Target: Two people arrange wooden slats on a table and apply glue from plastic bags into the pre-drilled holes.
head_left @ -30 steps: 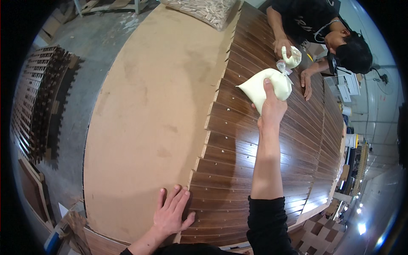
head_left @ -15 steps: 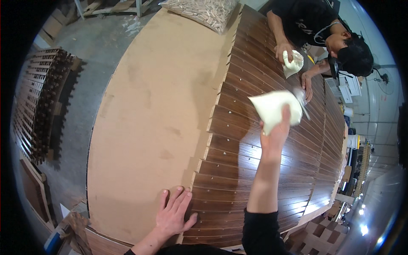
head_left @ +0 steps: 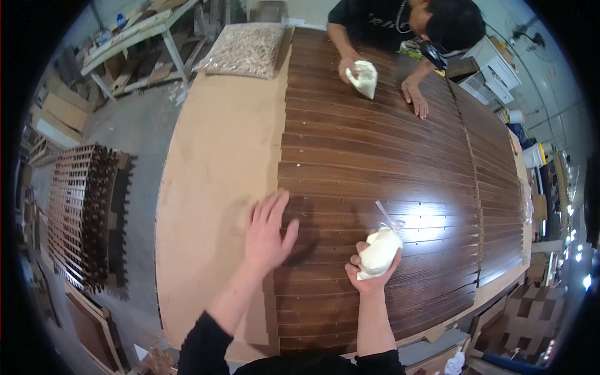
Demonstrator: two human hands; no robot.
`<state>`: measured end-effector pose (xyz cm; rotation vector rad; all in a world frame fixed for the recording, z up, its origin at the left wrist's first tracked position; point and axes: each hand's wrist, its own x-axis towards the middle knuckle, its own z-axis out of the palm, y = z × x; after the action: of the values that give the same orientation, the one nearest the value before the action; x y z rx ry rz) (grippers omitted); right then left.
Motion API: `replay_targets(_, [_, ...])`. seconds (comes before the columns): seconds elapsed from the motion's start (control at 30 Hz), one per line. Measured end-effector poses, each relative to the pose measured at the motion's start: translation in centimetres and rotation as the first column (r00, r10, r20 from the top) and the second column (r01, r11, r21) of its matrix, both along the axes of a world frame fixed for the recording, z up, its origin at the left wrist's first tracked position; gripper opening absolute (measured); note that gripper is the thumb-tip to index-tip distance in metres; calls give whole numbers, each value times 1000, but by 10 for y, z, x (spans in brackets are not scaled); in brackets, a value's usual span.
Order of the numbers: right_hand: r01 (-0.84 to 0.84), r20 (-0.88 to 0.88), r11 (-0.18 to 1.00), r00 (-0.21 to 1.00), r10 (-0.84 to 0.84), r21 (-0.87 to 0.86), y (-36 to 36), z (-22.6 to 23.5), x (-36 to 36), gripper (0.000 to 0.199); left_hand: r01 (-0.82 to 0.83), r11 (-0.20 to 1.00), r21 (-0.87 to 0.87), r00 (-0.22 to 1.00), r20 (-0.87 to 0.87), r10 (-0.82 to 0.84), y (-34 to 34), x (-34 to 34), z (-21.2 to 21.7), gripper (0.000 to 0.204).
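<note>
My right hand (head_left: 369, 282) is wrapped round a clear plastic bag of creamy white paste (head_left: 381, 251), its twisted loose end pointing away from me. It is over a row of dark brown wood-grain boards (head_left: 350, 181), which lie side by side with small holes along them. With fingers stretched out, my left hand (head_left: 267, 232) is over the boards' left edge, beside a tan sheet (head_left: 206, 200). Whether it touches the surface I cannot tell. Across the table a co-worker's hand (head_left: 347, 65) grips a similar paste bag (head_left: 364, 81); their other hand (head_left: 415, 97) rests on the boards.
A large clear bag of wooden dowels (head_left: 244, 49) lies at the far end of the tan sheet. Slatted brown pieces (head_left: 78, 212) are stacked on the floor at left, near a workbench (head_left: 134, 44). White buckets (head_left: 534, 155) stand at right.
My right hand has drawn the paste bag nearer to me, and the bag has turned. My left hand has moved farther from me along the boards' edge. The view has shifted too.
</note>
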<state>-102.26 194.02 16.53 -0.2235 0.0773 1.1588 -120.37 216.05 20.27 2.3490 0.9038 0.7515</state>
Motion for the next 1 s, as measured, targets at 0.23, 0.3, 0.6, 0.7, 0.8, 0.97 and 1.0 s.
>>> replay_targets(0.23, [-41,-16,996,999,40,-75,15,-1,-5,79,47,961,274,947,-319,44,64,51,-23,53])
replay_targets(0.3, [-39,-37,999,999,38,-27,12,-4,-3,79,7,956,294,960,-270,76,56,54,-25,50])
replay_targets(0.6, [-12,22,967,1000,19,-256,19,4,-9,78,99,983,157,946,-322,-44,67,48,-24,45])
replay_targets(0.7, [19,120,993,993,-5,-119,28,18,2,79,-209,969,-134,971,88,222,59,42,-53,51])
replay_targets(0.8, [61,192,989,981,-34,-136,47,21,39,79,-230,965,-128,972,17,234,66,43,-45,62])
replay_targets(0.97, [370,669,813,742,33,-450,118,31,101,61,-197,965,-172,978,-100,182,67,43,-45,70])
replay_targets(1.0, [434,745,779,664,63,-453,132,39,106,58,-190,970,-152,981,-73,180,67,43,-43,70])
